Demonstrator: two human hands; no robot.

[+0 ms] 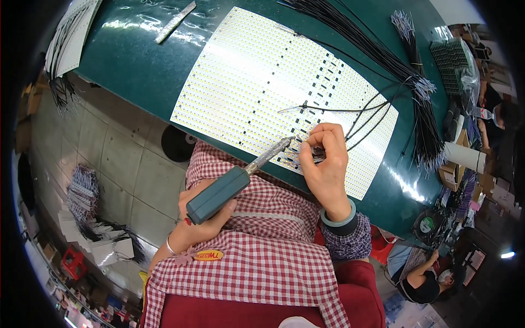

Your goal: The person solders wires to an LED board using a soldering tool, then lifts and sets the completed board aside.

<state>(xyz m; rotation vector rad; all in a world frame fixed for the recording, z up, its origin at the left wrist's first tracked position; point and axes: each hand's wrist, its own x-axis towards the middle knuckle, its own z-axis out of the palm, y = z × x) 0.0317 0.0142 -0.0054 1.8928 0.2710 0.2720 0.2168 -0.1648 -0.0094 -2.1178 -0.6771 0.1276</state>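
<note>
**Soldering wires on the LED panel**

The left hand (205,216) is closed around the soldering iron (240,177), its tip near the panel (262,76) edge. The right hand (325,164) pinches a thin black wire (333,110) against the near row of pads. A few wires already seem joined at the right side. A big wire bundle (383,54) lies far right, so most work appears left to do

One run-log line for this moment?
left hand: holds soldering iron | right hand: pinches wire on LED panel | iron tip by fingers
</note>
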